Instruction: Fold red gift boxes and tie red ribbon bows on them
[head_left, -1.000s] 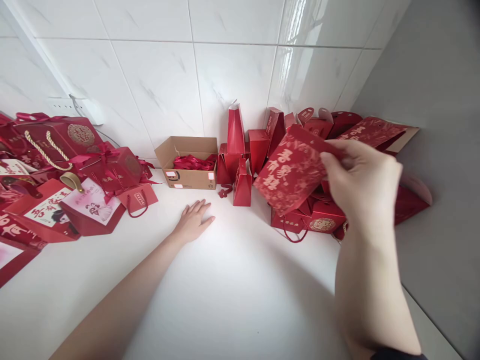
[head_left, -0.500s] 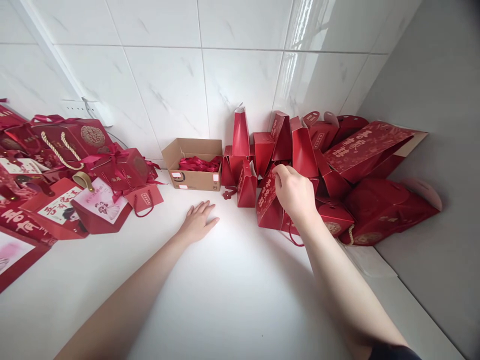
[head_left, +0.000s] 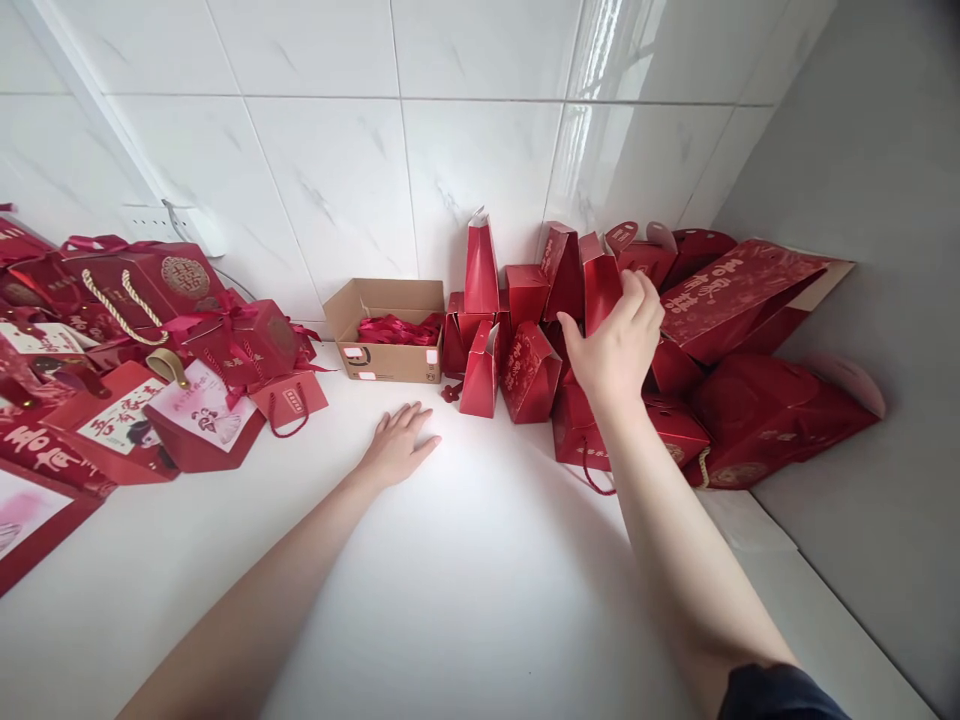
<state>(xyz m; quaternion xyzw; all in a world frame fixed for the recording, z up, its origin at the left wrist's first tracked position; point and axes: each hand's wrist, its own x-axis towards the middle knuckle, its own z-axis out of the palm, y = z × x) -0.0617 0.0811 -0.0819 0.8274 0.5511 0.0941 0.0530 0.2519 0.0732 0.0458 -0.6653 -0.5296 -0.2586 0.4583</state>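
Observation:
My left hand point(head_left: 397, 445) lies flat on the white table point(head_left: 450, 600), fingers stretched and holding nothing. My right hand point(head_left: 619, 335) is raised over the group of red gift boxes on the right, its thumb and fingers spread apart. Just behind it stands a tall red box point(head_left: 597, 275), partly covered by the fingers; whether they touch it I cannot tell. Left of the hand, a patterned red box point(head_left: 531, 375) stands upright beside a small open-topped red box point(head_left: 480, 375). Below the hand sits a red box with a rope handle point(head_left: 581, 430), partly hidden by my wrist.
A cardboard box point(head_left: 397, 362) holding red ribbon point(head_left: 397, 328) stands against the tiled wall. Finished-looking red gift boxes with bows point(head_left: 240, 340) crowd the left side. Larger red bags point(head_left: 772, 420) lean near the grey wall on the right.
My right hand has let go of the patterned red box, which now stands further back and left, and has moved up and right, opening. The small box beside it shifted slightly left. My left hand stayed.

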